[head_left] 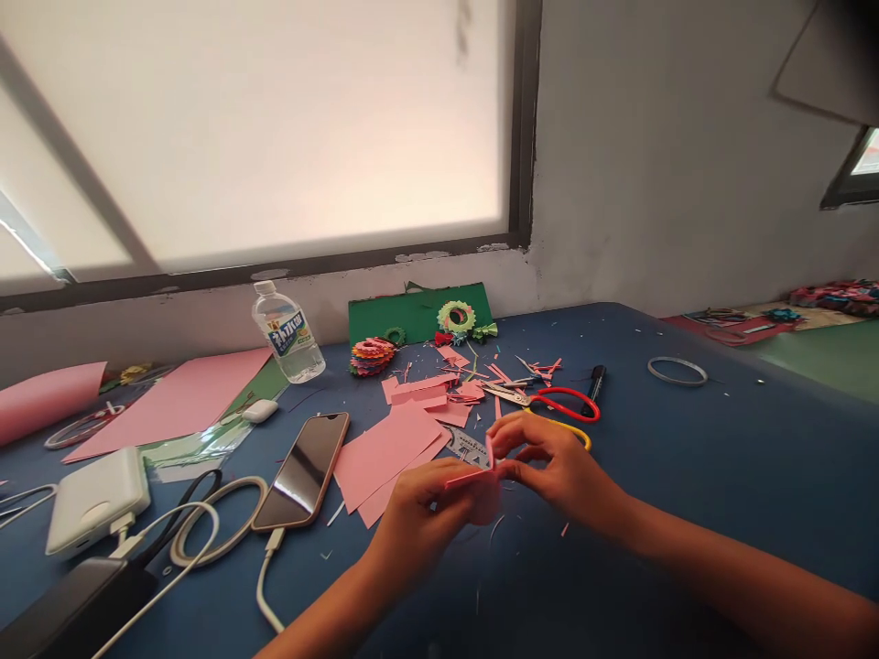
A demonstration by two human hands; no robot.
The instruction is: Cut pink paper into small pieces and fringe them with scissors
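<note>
A small folded piece of pink paper (484,499) is held between both hands over the front of the blue table. My left hand (429,513) grips its left side, fingers closed round it. At its upper right edge, my right hand (549,462) pinches the raised pink flap between thumb and fingers. Just behind the hands lie scissors (549,401) with red and yellow handles, partly hidden by my right hand. A metal stencil ruler (467,446) shows behind the paper. To the left are pink paper sheets (391,453), stacked loosely.
Pink paper scraps (473,389) litter the middle. A phone (302,471), white power bank (100,499) and cables lie left. Behind stand a water bottle (287,334) and folded-paper rings (456,317). A black marker (595,389) and a metal ring (677,371) lie right.
</note>
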